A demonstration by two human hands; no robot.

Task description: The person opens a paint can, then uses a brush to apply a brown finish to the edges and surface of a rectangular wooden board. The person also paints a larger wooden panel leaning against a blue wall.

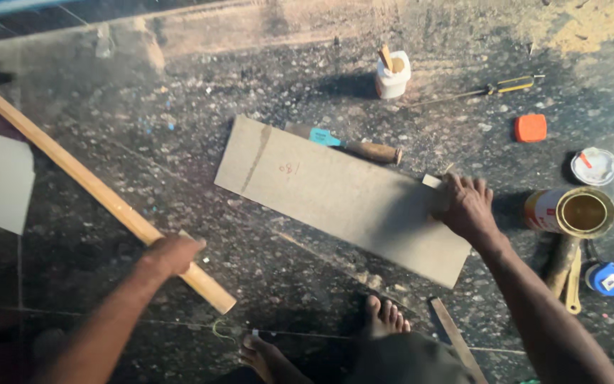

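My left hand [173,252] is closed around a long pale wooden strip [79,174] that runs diagonally across the dark speckled floor from the upper left toward me. My right hand [467,206] rests fingers-down on the right end of a flat grey-brown rectangular board [321,188] and seems to pinch a small pale piece at the board's top edge. The board lies slanted on the floor in front of my bare feet [385,316].
A wooden-handled tool with a blue part [353,144] lies behind the board. A white pot with a stick [393,74], a yellow-handled screwdriver [495,87], an orange block [530,128], a white lid [594,166], an open tin [577,212] and a blue object [609,279] sit at right.
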